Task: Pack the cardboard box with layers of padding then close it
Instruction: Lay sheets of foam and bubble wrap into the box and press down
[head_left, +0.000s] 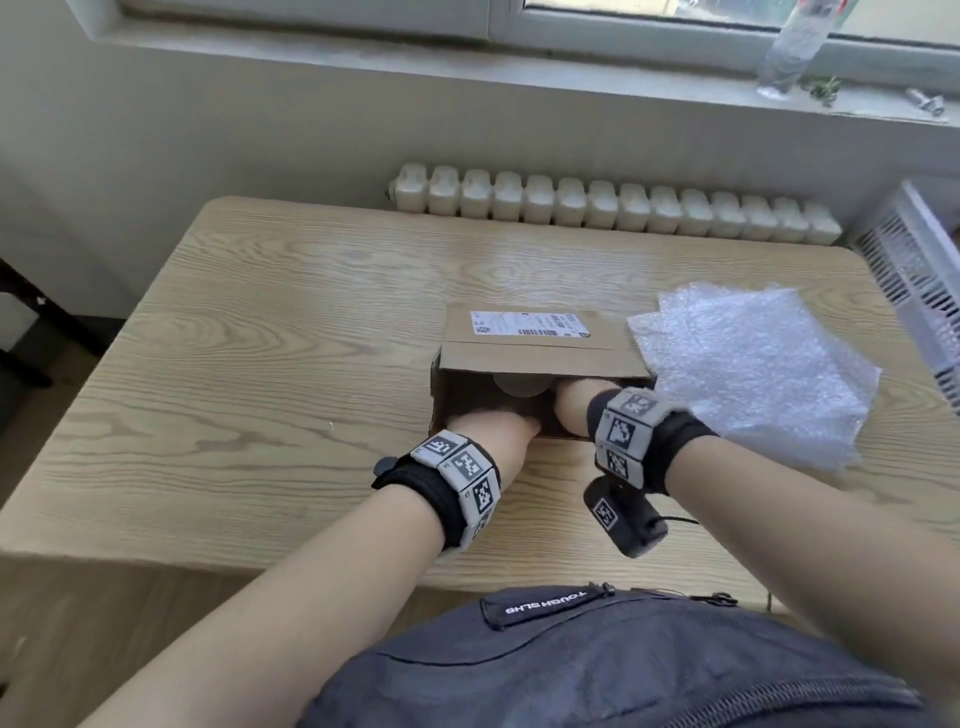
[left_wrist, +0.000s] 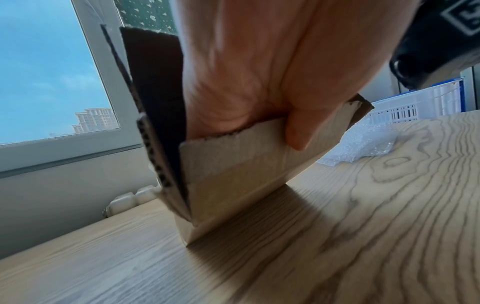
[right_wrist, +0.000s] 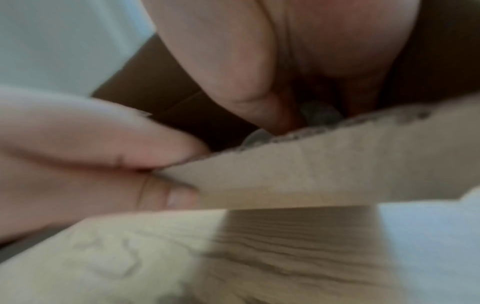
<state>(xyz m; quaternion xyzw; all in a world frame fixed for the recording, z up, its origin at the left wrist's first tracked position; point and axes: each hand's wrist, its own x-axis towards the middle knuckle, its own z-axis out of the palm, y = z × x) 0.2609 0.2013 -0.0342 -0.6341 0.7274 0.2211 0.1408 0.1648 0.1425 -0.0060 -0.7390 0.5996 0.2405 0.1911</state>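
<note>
A brown cardboard box (head_left: 540, 348) stands mid-table, its labelled lid flap folded up and away from me. My left hand (head_left: 498, 434) grips the box's near wall (left_wrist: 233, 179), thumb (left_wrist: 298, 133) outside and fingers inside. My right hand (head_left: 574, 410) reaches into the box beside it, its fingers hidden under the flap. In the blurred right wrist view the right hand (right_wrist: 324, 51) points down at something grey (right_wrist: 319, 113) inside the box (right_wrist: 324, 174). A stack of bubble wrap sheets (head_left: 753, 364) lies just right of the box, untouched.
The wooden table (head_left: 260, 364) stands against a radiator (head_left: 597, 208) under a window sill with a plastic bottle (head_left: 795, 47). A white slatted basket (head_left: 924, 291) sits at the table's right edge, behind the bubble wrap (left_wrist: 363, 144).
</note>
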